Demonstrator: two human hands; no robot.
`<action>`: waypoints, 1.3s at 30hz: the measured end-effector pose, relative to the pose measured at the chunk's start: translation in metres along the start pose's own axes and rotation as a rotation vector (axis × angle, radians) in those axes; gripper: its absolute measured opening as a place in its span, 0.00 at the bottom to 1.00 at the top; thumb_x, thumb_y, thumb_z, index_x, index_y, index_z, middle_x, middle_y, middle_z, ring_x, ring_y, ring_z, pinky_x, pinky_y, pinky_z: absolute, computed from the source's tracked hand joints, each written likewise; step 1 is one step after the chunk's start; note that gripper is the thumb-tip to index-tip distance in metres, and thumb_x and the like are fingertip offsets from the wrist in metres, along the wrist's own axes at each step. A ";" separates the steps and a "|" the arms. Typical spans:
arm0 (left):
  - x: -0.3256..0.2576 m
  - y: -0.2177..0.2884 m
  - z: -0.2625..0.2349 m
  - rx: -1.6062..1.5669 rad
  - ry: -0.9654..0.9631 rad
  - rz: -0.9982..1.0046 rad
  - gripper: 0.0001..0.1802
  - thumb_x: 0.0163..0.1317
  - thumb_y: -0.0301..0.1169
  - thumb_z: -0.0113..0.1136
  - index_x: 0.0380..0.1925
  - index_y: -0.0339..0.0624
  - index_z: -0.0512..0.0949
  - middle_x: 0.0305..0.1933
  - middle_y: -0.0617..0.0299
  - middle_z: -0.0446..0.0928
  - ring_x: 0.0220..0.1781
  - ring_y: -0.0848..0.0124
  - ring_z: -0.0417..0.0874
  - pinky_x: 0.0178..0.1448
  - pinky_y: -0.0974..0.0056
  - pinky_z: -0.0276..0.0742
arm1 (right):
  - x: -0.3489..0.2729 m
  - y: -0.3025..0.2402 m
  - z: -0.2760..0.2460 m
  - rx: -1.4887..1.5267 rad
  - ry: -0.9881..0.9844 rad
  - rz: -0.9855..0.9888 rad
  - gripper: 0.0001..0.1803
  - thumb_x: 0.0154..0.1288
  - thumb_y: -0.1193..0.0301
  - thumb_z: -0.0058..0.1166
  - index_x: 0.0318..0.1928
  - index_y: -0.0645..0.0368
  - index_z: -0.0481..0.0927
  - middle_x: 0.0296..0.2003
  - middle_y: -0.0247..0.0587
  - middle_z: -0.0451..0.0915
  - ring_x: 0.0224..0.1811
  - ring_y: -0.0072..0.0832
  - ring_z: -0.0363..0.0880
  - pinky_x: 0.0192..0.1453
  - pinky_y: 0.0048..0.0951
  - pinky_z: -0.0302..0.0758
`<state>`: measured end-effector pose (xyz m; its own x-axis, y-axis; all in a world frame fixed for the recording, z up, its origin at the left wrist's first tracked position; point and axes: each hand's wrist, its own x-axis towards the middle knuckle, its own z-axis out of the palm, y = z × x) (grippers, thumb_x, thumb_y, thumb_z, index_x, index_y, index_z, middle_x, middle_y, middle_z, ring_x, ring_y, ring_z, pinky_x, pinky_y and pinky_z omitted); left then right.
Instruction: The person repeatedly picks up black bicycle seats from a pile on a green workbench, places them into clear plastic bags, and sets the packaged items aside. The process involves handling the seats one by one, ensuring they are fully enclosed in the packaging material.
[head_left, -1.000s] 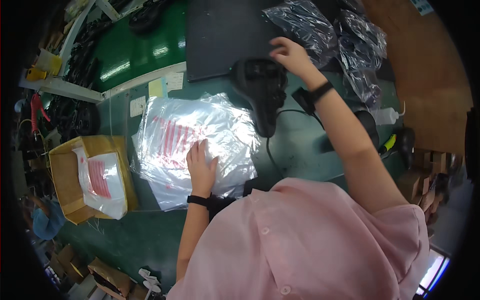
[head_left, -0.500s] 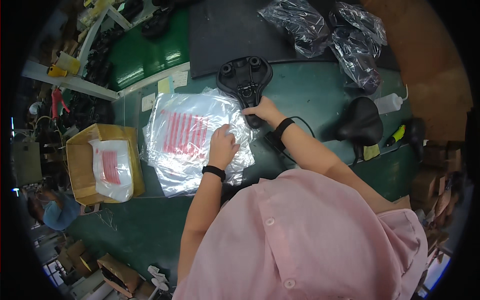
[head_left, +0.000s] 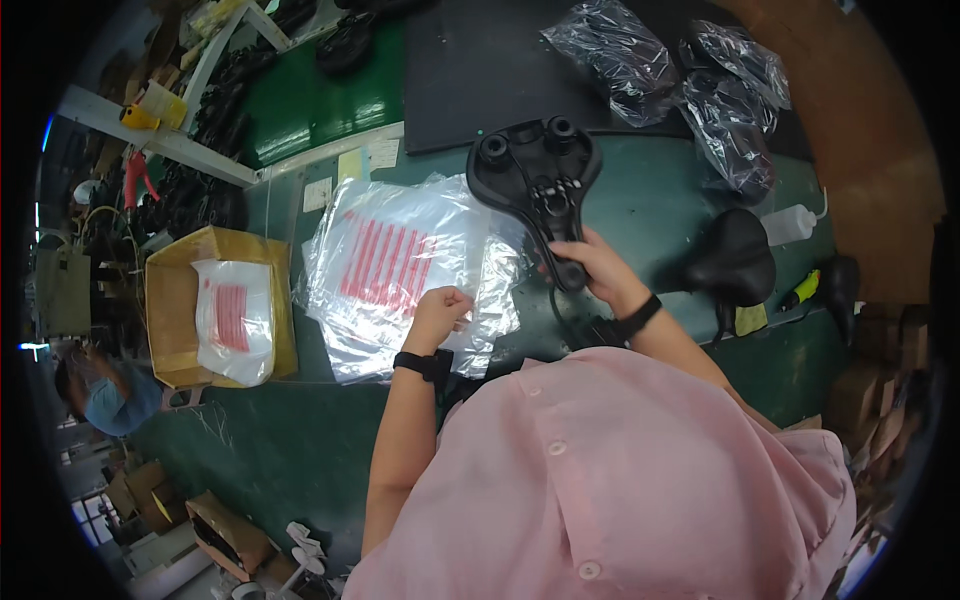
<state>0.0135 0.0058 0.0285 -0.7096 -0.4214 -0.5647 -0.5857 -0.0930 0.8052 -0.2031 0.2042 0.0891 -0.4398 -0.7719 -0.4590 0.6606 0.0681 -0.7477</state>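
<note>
One black saddle (head_left: 535, 190), underside up, its nose gripped in the fingers of the right hand (head_left: 600, 268); broad end beyond those fingers, away from the body. One stack of clear bags (head_left: 385, 240), red-printed, under and ahead of the left hand (head_left: 440, 318); left fingers curled narrow over its right part; whether they pinch film, cannot tell.

Open room: a bare stretch of green surface (head_left: 640, 190) right of the right fingers, reaching to a second saddle (head_left: 735, 262). Stack's near edge: bodyward of the left fingers, close to the surface's front edge.

Hidden: the held saddle's top face; some right fingertips, beneath the nose. Glare blurs the bags. Dark items in crinkled film (head_left: 620, 70), beyond and right of the right fingers: hard to make out. Black mat (head_left: 470, 80), beyond both hands: cut off above.

Surface and room: yellowish box (head_left: 165, 345) with more bags, left of the left fingers; white bottle (head_left: 790, 225), far right; co-worker in blue (head_left: 115, 402), far left.
</note>
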 end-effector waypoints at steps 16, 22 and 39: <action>-0.027 0.014 -0.062 -0.720 0.465 0.239 0.07 0.59 0.25 0.59 0.23 0.41 0.74 0.22 0.68 0.71 0.25 0.78 0.70 0.29 0.69 0.66 | 0.062 0.083 0.031 -0.242 0.018 -0.004 0.28 0.55 0.76 0.64 0.56 0.68 0.70 0.45 0.42 0.79 0.45 0.28 0.77 0.52 0.28 0.73; -0.069 0.010 -0.098 -0.545 0.493 0.183 0.07 0.64 0.28 0.58 0.28 0.40 0.77 0.21 0.69 0.70 0.20 0.81 0.70 0.25 0.75 0.65 | 0.031 0.032 0.038 -0.641 0.035 -0.401 0.32 0.50 0.78 0.64 0.58 0.66 0.70 0.52 0.46 0.78 0.50 0.33 0.78 0.56 0.29 0.72; -0.120 0.106 -0.050 0.402 0.559 0.716 0.10 0.59 0.24 0.60 0.40 0.39 0.84 0.32 0.54 0.84 0.30 0.62 0.85 0.35 0.68 0.78 | 0.015 0.026 0.077 -0.661 -0.179 0.050 0.24 0.50 0.74 0.62 0.50 0.65 0.75 0.38 0.44 0.80 0.37 0.26 0.78 0.42 0.28 0.75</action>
<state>0.0563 0.0011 0.1904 -0.7215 -0.6329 0.2808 -0.2540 0.6192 0.7431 -0.1460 0.1456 0.0998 -0.2738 -0.8462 -0.4572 0.1426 0.4344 -0.8894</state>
